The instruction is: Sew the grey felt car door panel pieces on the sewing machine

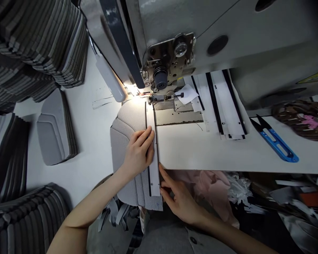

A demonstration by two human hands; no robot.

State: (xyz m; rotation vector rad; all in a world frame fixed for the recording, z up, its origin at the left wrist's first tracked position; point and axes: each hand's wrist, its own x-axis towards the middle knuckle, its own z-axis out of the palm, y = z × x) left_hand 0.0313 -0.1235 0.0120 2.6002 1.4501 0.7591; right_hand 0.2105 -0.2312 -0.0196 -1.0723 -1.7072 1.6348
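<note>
A grey padded fabric panel (127,151) with stitched seams lies under the sewing machine's lit needle area (150,100). Along its right edge runs a white strip (155,176) with a black line. My left hand (139,151) rests on the panel and strip, fingers bunched together and pressing down on the strip below the needle. At the panel's lower right edge, my right hand (178,197) has the edge between index finger and thumb; its other fingers are partly hidden. The panel's lower end hangs past the table's front edge.
Stacks of grey panels (42,38) fill the left, with a smaller pile (55,130) nearer. More white strips with black lines (219,106) lie right of the needle. Blue thread snips (277,141) and a brown woven basket (302,121) are farther right. Pink cloth (212,190) hangs below the table.
</note>
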